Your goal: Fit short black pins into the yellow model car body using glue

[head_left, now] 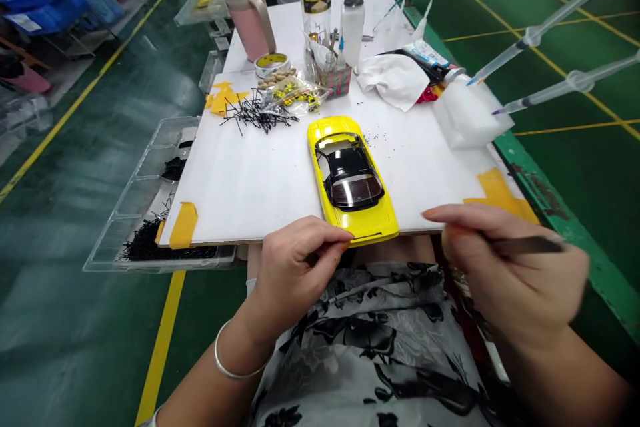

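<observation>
A yellow model car (351,177) with a black cabin lies on the white board (260,173), its near end at the board's front edge. My left hand (295,270) hovers just below that edge, left of the car, thumb and fingertips pinched on a small dark thing I cannot make out. My right hand (510,273) is to the right of the car, somewhat blurred, fingers closed round a thin dark tool (530,245) that points right.
A heap of thin black strips (257,117), a bag of small yellow parts (295,93), a tape roll (271,65), a pink flask (247,7), bottles (353,20), a white cloth (393,80) and white foam (467,113) stand further back. A clear tray (145,213) with black bits sits at left.
</observation>
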Action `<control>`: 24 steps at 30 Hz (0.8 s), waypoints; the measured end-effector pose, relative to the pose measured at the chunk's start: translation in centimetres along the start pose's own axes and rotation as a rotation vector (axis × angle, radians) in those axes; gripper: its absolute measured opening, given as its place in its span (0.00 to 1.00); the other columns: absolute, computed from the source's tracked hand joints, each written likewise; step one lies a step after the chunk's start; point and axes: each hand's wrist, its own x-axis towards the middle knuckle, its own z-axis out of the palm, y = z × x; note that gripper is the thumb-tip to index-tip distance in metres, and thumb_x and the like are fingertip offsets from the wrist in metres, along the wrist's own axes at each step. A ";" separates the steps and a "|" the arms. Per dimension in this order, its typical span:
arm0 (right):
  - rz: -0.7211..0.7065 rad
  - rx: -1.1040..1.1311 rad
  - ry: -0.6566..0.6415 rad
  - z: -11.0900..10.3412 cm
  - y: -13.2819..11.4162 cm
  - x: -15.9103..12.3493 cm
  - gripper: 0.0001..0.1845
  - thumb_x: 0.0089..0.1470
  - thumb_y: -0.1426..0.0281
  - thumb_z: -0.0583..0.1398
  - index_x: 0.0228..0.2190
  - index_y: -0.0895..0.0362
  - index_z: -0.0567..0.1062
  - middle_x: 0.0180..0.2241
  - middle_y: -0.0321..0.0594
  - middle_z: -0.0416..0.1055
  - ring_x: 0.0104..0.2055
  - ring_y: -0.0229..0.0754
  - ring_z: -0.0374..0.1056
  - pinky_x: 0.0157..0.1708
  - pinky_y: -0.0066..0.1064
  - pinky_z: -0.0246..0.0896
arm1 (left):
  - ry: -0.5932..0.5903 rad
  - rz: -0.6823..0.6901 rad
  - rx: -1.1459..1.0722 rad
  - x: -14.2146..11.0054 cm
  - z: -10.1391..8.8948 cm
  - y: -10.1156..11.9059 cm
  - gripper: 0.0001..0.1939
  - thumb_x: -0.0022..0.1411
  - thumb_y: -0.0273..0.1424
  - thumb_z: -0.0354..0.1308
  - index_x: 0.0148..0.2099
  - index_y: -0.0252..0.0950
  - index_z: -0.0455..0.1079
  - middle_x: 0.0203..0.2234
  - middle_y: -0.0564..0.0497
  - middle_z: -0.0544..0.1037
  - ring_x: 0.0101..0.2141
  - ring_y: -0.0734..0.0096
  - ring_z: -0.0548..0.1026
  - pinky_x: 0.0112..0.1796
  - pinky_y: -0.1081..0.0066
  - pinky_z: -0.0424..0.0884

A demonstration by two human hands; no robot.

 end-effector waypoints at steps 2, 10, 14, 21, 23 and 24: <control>-0.093 -0.115 -0.108 0.3 0.2 0.4 0.11 0.63 0.72 0.67 0.47 0.49 0.82 0.30 0.34 0.76 0.28 0.37 0.71 0.29 0.29 0.66 | -0.012 0.028 0.007 0.0 0.1 0.1 0.07 0.65 0.19 0.64 0.42 0.33 0.79 0.35 0.50 0.83 0.36 0.77 0.81 0.39 0.78 0.77; 0.001 0.009 -0.251 1.6 0.0 1.3 0.04 0.60 0.74 0.68 0.33 0.53 0.81 0.29 0.32 0.81 0.26 0.37 0.76 0.27 0.26 0.69 | -0.011 0.248 0.186 -0.6 0.3 0.5 0.11 0.65 0.17 0.63 0.47 0.34 0.78 0.38 0.47 0.83 0.37 0.71 0.80 0.40 0.71 0.80; 0.055 0.016 -0.241 1.4 0.5 1.4 0.04 0.59 0.73 0.68 0.33 0.52 0.81 0.28 0.32 0.80 0.26 0.39 0.74 0.24 0.28 0.67 | 0.052 0.250 0.187 -0.8 0.6 -0.2 0.14 0.64 0.17 0.63 0.49 0.38 0.77 0.41 0.48 0.83 0.41 0.68 0.80 0.44 0.68 0.80; -0.002 -0.072 -0.056 2.0 2.9 1.2 0.04 0.59 0.72 0.69 0.35 0.49 0.83 0.31 0.36 0.80 0.30 0.44 0.74 0.28 0.37 0.64 | 0.263 -0.253 -0.152 -0.3 0.9 -3.7 0.20 0.64 0.26 0.65 0.57 0.42 0.71 0.53 0.47 0.76 0.54 0.65 0.75 0.50 0.68 0.79; -0.005 -0.070 -0.034 2.5 3.2 1.1 0.04 0.59 0.71 0.70 0.34 0.48 0.84 0.31 0.36 0.79 0.30 0.45 0.73 0.29 0.38 0.64 | 0.267 -0.300 -0.215 0.0 0.9 -4.3 0.22 0.63 0.27 0.65 0.58 0.42 0.70 0.55 0.47 0.75 0.56 0.64 0.74 0.53 0.67 0.77; -0.011 -0.073 -0.018 2.9 3.3 1.0 0.04 0.59 0.71 0.70 0.34 0.48 0.84 0.30 0.37 0.79 0.30 0.45 0.72 0.29 0.38 0.63 | 0.271 -0.304 -0.233 0.1 1.0 -4.4 0.22 0.62 0.27 0.65 0.58 0.43 0.69 0.55 0.47 0.74 0.57 0.64 0.74 0.54 0.67 0.77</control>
